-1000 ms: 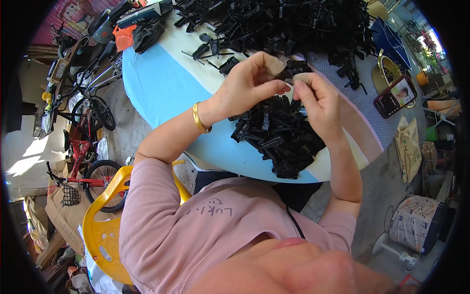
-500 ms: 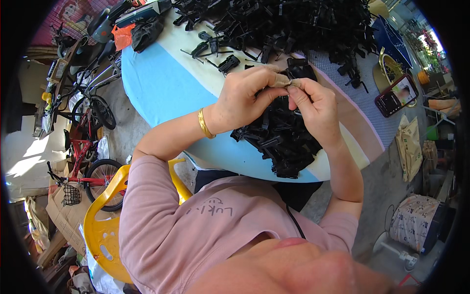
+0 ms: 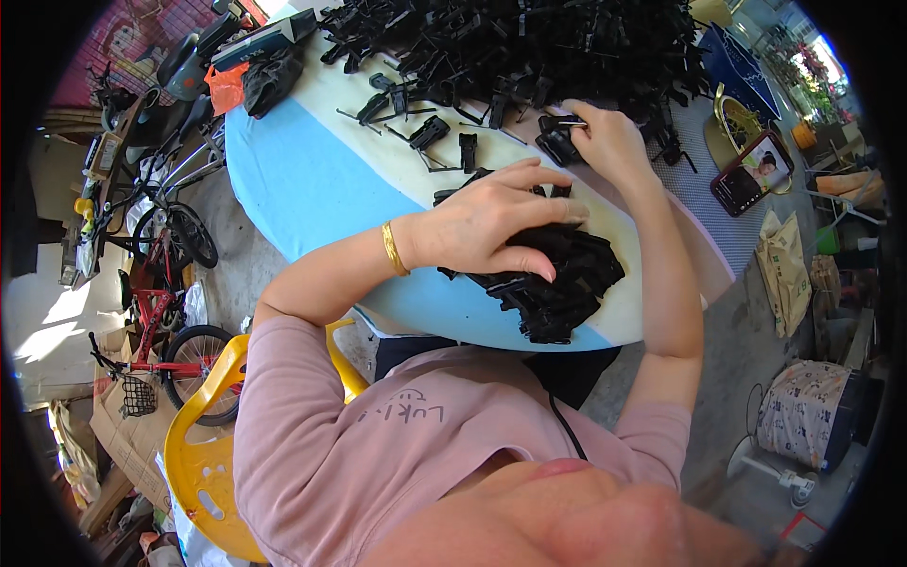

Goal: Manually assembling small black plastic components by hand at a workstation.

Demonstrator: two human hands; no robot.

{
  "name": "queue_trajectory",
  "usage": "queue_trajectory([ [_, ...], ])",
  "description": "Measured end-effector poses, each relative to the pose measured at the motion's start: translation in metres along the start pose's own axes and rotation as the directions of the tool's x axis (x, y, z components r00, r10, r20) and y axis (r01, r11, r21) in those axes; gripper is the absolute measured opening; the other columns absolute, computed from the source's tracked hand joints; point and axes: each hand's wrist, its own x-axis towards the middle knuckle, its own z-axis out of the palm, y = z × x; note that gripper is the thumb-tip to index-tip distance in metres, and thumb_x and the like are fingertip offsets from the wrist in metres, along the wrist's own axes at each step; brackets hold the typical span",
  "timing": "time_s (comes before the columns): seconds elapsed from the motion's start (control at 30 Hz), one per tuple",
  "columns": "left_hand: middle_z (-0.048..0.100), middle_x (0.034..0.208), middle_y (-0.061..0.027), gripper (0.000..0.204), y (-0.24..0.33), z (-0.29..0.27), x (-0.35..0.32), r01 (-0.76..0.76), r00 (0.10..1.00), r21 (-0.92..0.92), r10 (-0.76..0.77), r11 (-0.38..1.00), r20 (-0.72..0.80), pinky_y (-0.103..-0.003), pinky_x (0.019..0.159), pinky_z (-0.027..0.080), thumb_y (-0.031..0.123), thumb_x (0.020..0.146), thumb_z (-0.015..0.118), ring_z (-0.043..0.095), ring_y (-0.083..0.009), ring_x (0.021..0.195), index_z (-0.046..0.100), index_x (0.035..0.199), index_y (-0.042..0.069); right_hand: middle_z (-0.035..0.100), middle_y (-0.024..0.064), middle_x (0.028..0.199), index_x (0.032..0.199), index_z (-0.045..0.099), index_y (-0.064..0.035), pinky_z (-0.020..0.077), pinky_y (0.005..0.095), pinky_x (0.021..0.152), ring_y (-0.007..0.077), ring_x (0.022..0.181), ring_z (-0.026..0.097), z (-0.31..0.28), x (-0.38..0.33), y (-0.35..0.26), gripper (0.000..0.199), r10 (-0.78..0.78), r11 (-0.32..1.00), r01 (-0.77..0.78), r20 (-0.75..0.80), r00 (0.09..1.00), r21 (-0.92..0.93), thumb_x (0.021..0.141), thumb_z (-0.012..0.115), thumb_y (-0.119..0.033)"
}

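Left hand (image 3: 491,222) spread flat, fingers splayed on near clip pile (image 3: 557,279), gripping nothing. Right hand (image 3: 609,142) beyond pile, fingers pinching black clip (image 3: 557,142), nearer far heap (image 3: 529,47).

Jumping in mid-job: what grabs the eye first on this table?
The big heap of black plastic parts along the table's far edge, where the right hand touches one piece. Nearer, the left hand rests on a smaller black pile at the blue-and-white table's near edge.
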Motion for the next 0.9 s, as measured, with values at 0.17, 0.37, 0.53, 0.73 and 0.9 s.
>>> queue_trajectory([
  [0.17, 0.044, 0.129, -0.0122, 0.049, -0.012, -0.005, -0.002, 0.282, 0.889, -0.735, -0.456, 0.616, -0.041, -0.04, 0.096, 0.04, 0.012, 0.09, 0.044, 0.048, -0.0274, 0.114, 0.026, 0.135, 0.007, 0.063, 0.0152, 0.074, 0.097, 0.065, -0.0109, 0.0485, 0.0375, 0.064, 0.0315, 0.072, 0.062, -0.003, 0.003, 0.004, 0.025, 0.006, 0.992, 0.007, 0.102, 0.995, -0.128, 0.075, 0.061, -0.022],
  [0.37, 0.046, 0.125, -0.0177, 0.044, -0.034, -0.013, -0.004, 0.197, 0.753, -0.967, -0.657, 0.164, 0.042, -0.036, 0.093, 0.045, 0.001, 0.09, 0.038, 0.055, -0.0272, 0.107, 0.028, 0.132, 0.004, 0.065, 0.007, 0.072, 0.092, 0.065, -0.0036, 0.0476, 0.0267, 0.06, 0.0146, 0.064, 0.062, -0.014, -0.008, -0.008, 0.02, 0.02, 0.958, 0.067, -0.301, 0.953, 0.277, 0.078, 0.065, -0.019],
  [0.53, 0.046, 0.126, -0.0116, 0.053, -0.034, -0.006, -0.007, 0.351, 0.755, -0.862, -0.655, 0.366, 0.029, -0.034, 0.096, 0.041, 0.008, 0.088, 0.051, 0.05, -0.0223, 0.112, 0.026, 0.135, 0.005, 0.057, -0.002, 0.068, 0.093, 0.063, -0.0001, 0.0304, 0.0136, 0.045, 0.0, 0.052, 0.042, -0.03, -0.031, -0.047, 0.019, 0.168, 0.512, -0.085, -0.002, 0.986, 0.855, 0.084, 0.062, -0.017],
  [0.73, 0.035, 0.134, -0.0095, 0.084, -0.025, 0.004, -0.003, 0.189, 0.861, -0.812, -0.491, 0.552, -0.133, -0.036, 0.102, 0.033, 0.0, 0.07, 0.072, 0.037, -0.02, 0.123, 0.022, 0.138, 0.004, 0.057, -0.0024, 0.067, 0.091, 0.062, -0.0033, 0.0239, 0.014, 0.042, -0.0009, 0.048, 0.037, -0.022, -0.047, -0.07, 0.019, 0.086, 0.372, -0.226, 0.21, 0.974, 0.9, 0.084, 0.062, -0.02],
  [0.9, 0.038, 0.132, -0.0115, 0.082, -0.02, 0.001, -0.005, 0.252, 0.866, -0.688, -0.476, 0.681, -0.154, -0.032, 0.098, 0.038, 0.0, 0.071, 0.072, 0.046, -0.0181, 0.115, 0.022, 0.137, 0.003, 0.063, 0.0022, 0.074, 0.09, 0.063, 0.0034, 0.0441, 0.0177, 0.059, 0.004, 0.066, 0.054, -0.016, -0.053, -0.074, 0.021, 0.113, 0.394, -0.225, 0.196, 0.974, 0.891, 0.083, 0.063, -0.017],
])
